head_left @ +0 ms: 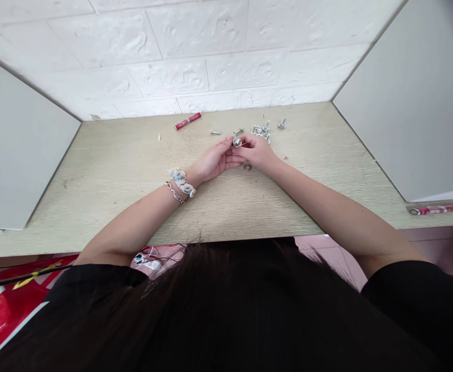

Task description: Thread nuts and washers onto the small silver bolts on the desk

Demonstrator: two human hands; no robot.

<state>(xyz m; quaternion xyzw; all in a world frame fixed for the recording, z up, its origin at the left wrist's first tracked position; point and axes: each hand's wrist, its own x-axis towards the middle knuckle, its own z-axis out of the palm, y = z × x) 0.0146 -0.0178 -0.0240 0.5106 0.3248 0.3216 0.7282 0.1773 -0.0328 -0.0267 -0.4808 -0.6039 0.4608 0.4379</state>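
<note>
Above the tabletop, my left hand (216,159) and my right hand (258,152) meet around a silver bolt (237,142) with a wide washer-like end. My left thumb and fingers pinch it from the left, while the right fingertips close on it from the right. A flat round washer (247,167) lies on the table just below the right hand. Behind the hands is a pile of silver bolts (266,132), partly covered by my right hand. Single bolts lie nearby: one to the left (215,133), another at the right (282,124).
A red tube (187,121) lies near the white brick wall (226,62). Another red tube (439,209) sits at the table's right front edge. Grey panels stand at the left (20,150) and right (408,103). A small white scrap (159,137) rests on the wooden tabletop (114,170).
</note>
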